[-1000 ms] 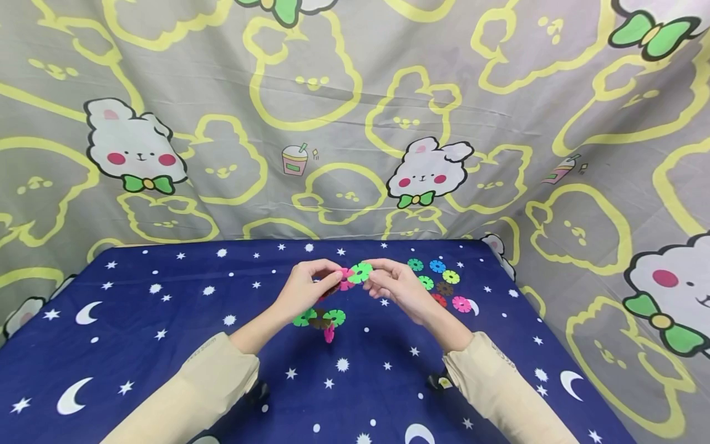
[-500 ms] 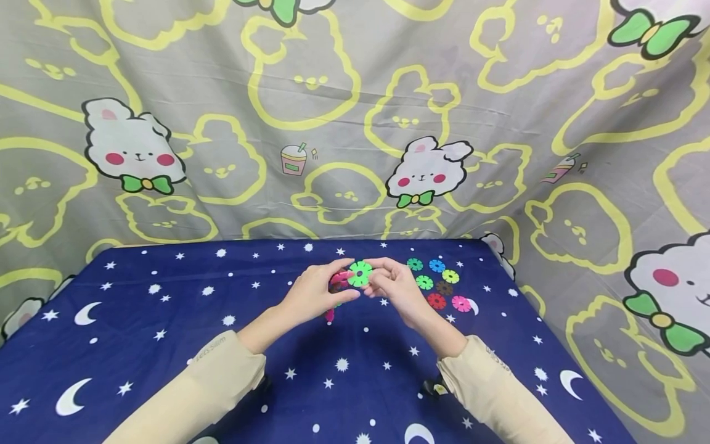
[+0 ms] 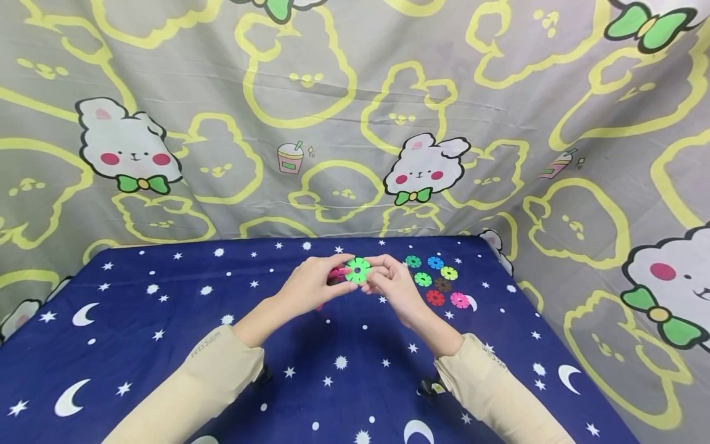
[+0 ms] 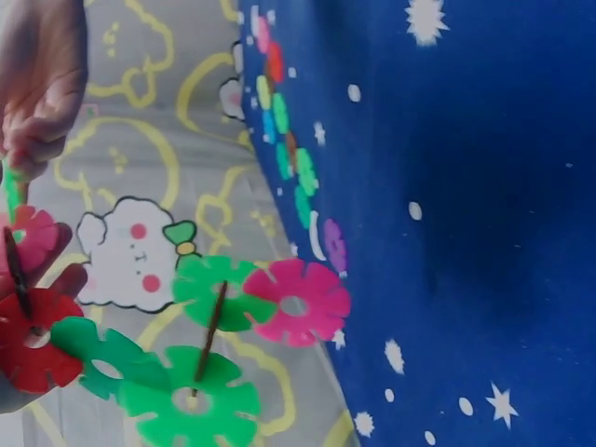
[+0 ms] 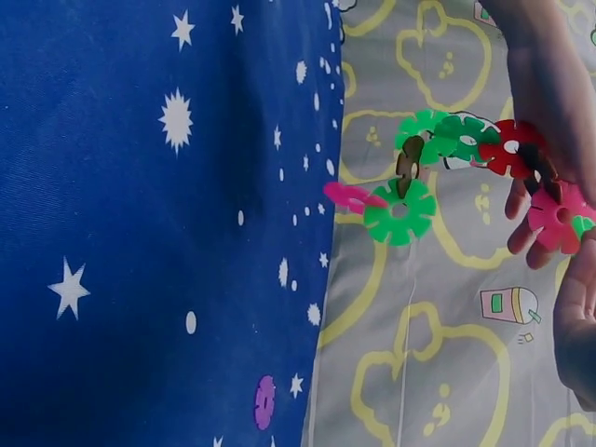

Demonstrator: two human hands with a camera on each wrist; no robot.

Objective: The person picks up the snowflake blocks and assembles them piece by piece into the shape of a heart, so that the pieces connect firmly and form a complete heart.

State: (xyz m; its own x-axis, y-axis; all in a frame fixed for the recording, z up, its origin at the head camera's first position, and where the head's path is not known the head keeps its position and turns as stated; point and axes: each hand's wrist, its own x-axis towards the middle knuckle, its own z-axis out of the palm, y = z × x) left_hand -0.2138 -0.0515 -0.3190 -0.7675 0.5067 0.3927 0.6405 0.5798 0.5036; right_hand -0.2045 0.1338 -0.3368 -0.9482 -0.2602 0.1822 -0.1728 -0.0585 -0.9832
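My right hand (image 3: 396,287) pinches a bright green notched plastic building disc (image 3: 358,279) at its right edge, its face turned toward the head camera. My left hand (image 3: 310,280) grips a chain of interlocked notched discs, with thumb and forefinger tips right at the green disc's left edge. A pink disc (image 5: 549,231) sits edge to edge with the green one between the hands. From there the chain runs through a red disc (image 4: 58,361), green discs (image 4: 228,410) and a brown disc (image 4: 212,331) to a pink end disc (image 4: 321,291). In the head view the left hand hides most of it.
Several loose discs lie on the star-patterned blue cloth (image 3: 344,394) at the right, among them a blue disc (image 3: 435,259), a yellow disc (image 3: 448,277) and a red disc (image 3: 435,303). A purple disc (image 5: 264,414) lies apart. A patterned curtain (image 3: 333,209) hangs behind.
My left hand has shifted right and spread round the joint, its fingertips reaching the green disc. The hanging chain has swung behind that hand. The right hand keeps its pinch.
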